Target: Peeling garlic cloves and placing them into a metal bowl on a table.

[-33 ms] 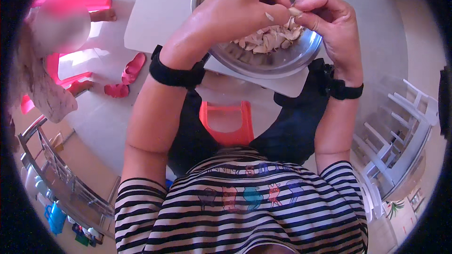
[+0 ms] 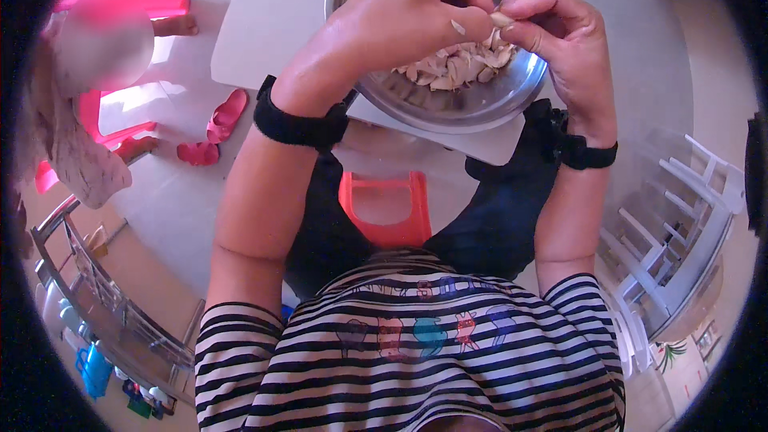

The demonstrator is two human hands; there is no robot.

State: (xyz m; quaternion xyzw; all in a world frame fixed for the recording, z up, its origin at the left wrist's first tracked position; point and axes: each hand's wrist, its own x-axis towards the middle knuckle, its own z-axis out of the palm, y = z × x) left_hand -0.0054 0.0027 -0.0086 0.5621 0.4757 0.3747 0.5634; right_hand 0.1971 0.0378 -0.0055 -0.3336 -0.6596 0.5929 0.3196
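Observation:
Over a round metal bowl (image 2: 472,120), both my hands meet at one pale garlic clove (image 2: 502,20). My right hand (image 2: 570,40) pinches it between thumb and index finger. From the other side, my left hand (image 2: 408,20) is closed with its thumb and fingertips against the same clove; part of its grip is hidden behind the hand. A small white flake (image 2: 458,27) sticks to the left hand near the thumb. Below, a heap of garlic cloves and skins (image 2: 456,70) lies in the bowl.
The bowl rests on a white table (image 2: 264,40). A red stool (image 2: 392,224) stands between my legs. At left, another person (image 2: 72,128) sits by a pink chair (image 2: 120,0), near pink slippers (image 2: 228,114). White chairs (image 2: 680,216) stand right; a metal rack (image 2: 104,288) stands lower left.

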